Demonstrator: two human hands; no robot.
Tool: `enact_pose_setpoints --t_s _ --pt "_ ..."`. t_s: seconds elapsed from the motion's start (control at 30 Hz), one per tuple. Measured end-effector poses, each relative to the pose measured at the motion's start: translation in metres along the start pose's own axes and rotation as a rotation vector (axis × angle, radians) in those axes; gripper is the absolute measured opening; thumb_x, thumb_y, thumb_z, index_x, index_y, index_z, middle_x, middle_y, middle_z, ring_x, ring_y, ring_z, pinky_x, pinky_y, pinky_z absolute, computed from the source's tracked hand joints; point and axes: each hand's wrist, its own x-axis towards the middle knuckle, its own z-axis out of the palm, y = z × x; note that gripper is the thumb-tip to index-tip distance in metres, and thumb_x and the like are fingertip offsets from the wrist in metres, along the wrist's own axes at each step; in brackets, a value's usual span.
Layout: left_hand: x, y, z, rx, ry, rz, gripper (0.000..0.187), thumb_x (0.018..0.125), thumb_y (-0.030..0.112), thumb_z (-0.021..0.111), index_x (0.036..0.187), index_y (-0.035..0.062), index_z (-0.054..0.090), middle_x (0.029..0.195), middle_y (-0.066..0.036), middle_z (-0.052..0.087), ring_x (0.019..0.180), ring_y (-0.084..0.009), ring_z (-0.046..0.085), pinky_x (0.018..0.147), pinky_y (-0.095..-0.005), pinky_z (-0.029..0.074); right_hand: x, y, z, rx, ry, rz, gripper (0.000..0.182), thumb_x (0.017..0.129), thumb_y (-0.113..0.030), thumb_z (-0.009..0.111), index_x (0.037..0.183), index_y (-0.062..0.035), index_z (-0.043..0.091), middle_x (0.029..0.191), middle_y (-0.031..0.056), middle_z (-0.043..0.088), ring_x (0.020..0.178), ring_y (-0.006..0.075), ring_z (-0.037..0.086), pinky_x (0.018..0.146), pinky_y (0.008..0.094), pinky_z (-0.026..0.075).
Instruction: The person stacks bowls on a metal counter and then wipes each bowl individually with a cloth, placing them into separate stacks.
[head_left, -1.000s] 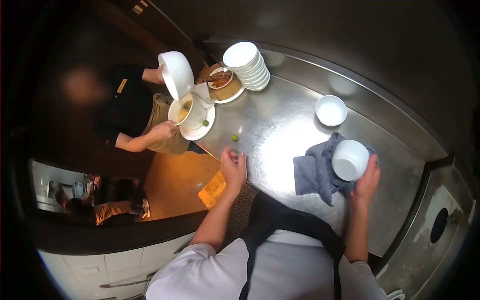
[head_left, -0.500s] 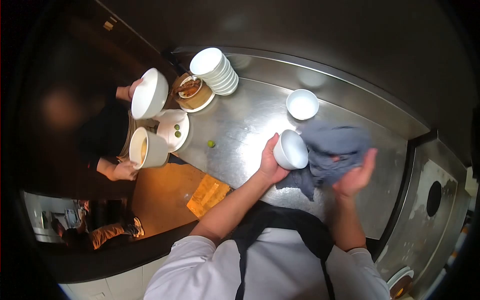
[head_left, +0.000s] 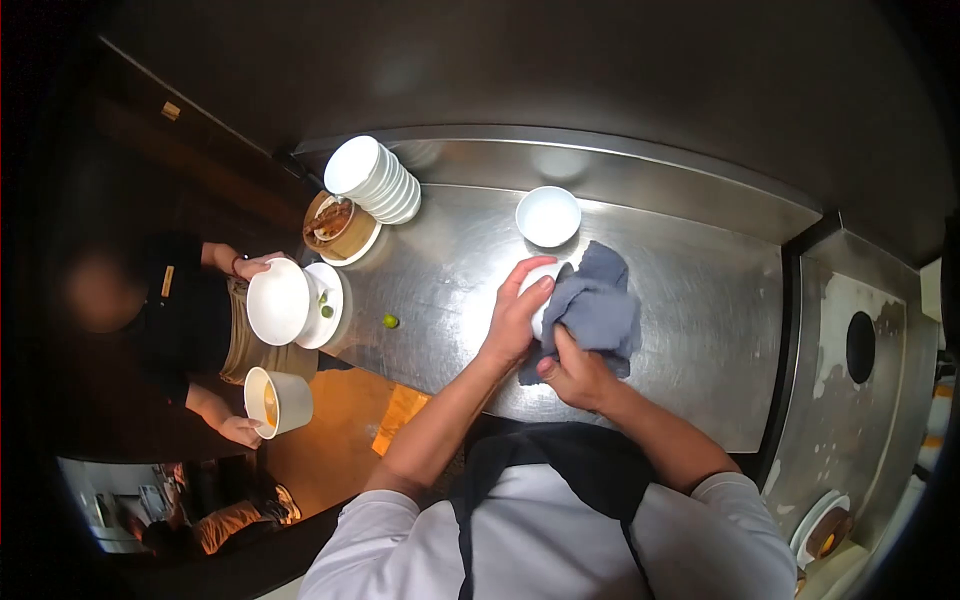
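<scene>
My left hand [head_left: 516, 312] grips a small white bowl [head_left: 540, 285], which is tipped on its side with its opening toward the right. A grey-blue cloth [head_left: 600, 305] covers that opening and hangs down beside the bowl. My right hand [head_left: 578, 370] is closed on the cloth, pressing it at the bowl; some of its fingers are hidden in the folds. Behind the held bowl, another white bowl [head_left: 549, 216] stands upright on the steel counter [head_left: 700, 290].
A co-worker [head_left: 185, 300] at the left holds a large white bowl [head_left: 279, 302] and a white tub [head_left: 285, 402]. Stacked bowls [head_left: 378, 180] lean beside a bamboo steamer [head_left: 345, 235]. Green fruit [head_left: 390, 321] lies on the counter. Plates [head_left: 822, 530] are at the lower right.
My right hand has brought the cloth leftward onto the bowl and closed on it. The bowl has turned in my left hand. The co-worker's large bowl and tub are lower in view.
</scene>
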Motion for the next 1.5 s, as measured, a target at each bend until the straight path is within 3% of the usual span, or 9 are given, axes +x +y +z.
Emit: enact_pose_setpoints --t_s 0.1,0.23,0.5,0.77,0.93,1.1,1.2,1.33,1.5 --pt "0.008 -0.001 -0.019 0.02 -0.045 0.108 0.045 0.096 0.034 0.053 0.126 0.0003 0.053 0.116 -0.014 0.062 0.102 -0.0204 0.061 0.091 -0.0312 0.048 0.003 -0.008 0.003 0.982 0.015 0.225 0.078 0.093 -0.054 0.051 0.136 0.0105 0.038 0.135 0.0273 0.046 0.128 0.0329 0.045 0.107 0.037 0.033" --pt "0.017 0.021 -0.012 -0.288 -0.011 -0.393 0.055 0.098 0.042 0.045 0.13 -0.0023 0.051 0.124 -0.017 0.061 0.112 -0.0304 0.06 0.103 -0.042 0.043 0.029 -0.007 -0.022 -0.437 -0.235 -0.059 0.059 0.078 -0.041 0.072 0.119 -0.0024 0.055 0.103 0.0156 0.061 0.098 0.0312 0.058 0.087 0.0404 0.042" --pt "0.007 0.031 -0.029 -0.363 -0.122 -0.465 0.053 0.099 0.044 0.04 0.13 0.0027 0.052 0.122 -0.017 0.061 0.114 -0.0283 0.06 0.099 -0.0431 0.048 0.032 -0.03 -0.059 -0.385 -0.019 -0.423 0.081 0.073 -0.055 0.071 0.13 -0.0006 0.053 0.132 0.02 0.053 0.124 0.0371 0.05 0.106 0.0518 0.033" --pt "0.009 0.007 -0.015 0.13 0.092 -0.138 0.042 0.096 0.036 0.051 0.122 0.0033 0.057 0.11 -0.011 0.064 0.098 -0.0202 0.062 0.086 -0.0329 0.051 0.01 0.021 0.012 -0.473 0.068 -0.098 0.073 0.086 -0.043 0.065 0.139 0.0013 0.041 0.139 0.0253 0.046 0.132 0.0383 0.043 0.111 0.0482 0.031" --pt "0.012 0.001 -0.025 0.403 -0.001 0.168 0.035 0.095 0.025 0.05 0.12 0.0011 0.057 0.102 -0.008 0.064 0.089 -0.0153 0.061 0.08 -0.0266 0.048 0.026 -0.013 0.023 0.92 0.303 0.498 0.03 0.1 -0.025 0.053 0.117 -0.0006 0.058 0.093 0.0111 0.063 0.087 0.0146 0.058 0.08 0.0324 0.047" --pt "0.02 0.01 -0.038 -0.005 0.06 -0.287 0.042 0.093 0.036 0.057 0.115 -0.0002 0.06 0.106 -0.013 0.066 0.092 -0.0231 0.064 0.086 -0.0357 0.052 0.011 0.032 0.013 -0.282 0.062 -0.268 0.038 0.084 -0.008 0.063 0.122 -0.0043 0.06 0.115 0.014 0.064 0.108 0.0272 0.06 0.096 0.0395 0.047" --pt "0.008 0.017 -0.023 -0.113 0.088 -0.395 0.041 0.093 0.036 0.056 0.113 0.0006 0.062 0.105 -0.014 0.067 0.091 -0.024 0.065 0.085 -0.0378 0.053 0.016 0.051 -0.029 -0.201 -0.208 -0.416 0.043 0.077 -0.003 0.062 0.12 -0.0042 0.062 0.118 0.0143 0.064 0.114 0.0309 0.058 0.102 0.0433 0.044" --pt "0.011 0.014 -0.032 -0.278 0.093 -0.423 0.043 0.095 0.04 0.052 0.113 0.0026 0.063 0.107 -0.013 0.068 0.094 -0.0256 0.067 0.084 -0.0396 0.055 0.023 0.031 -0.044 0.109 0.408 0.231 0.044 0.075 0.003 0.064 0.118 -0.0045 0.062 0.117 0.0165 0.064 0.119 0.0308 0.057 0.103 0.0399 0.043" --pt "0.012 0.017 -0.022 -0.346 0.008 -0.522 0.049 0.097 0.044 0.045 0.125 0.0043 0.056 0.12 -0.015 0.062 0.11 -0.0269 0.062 0.093 -0.0425 0.051 0.025 0.022 -0.02 -0.484 -0.027 -0.293 0.08 0.085 -0.053 0.061 0.141 0.0007 0.041 0.144 0.0208 0.044 0.134 0.0338 0.042 0.114 0.0452 0.028"
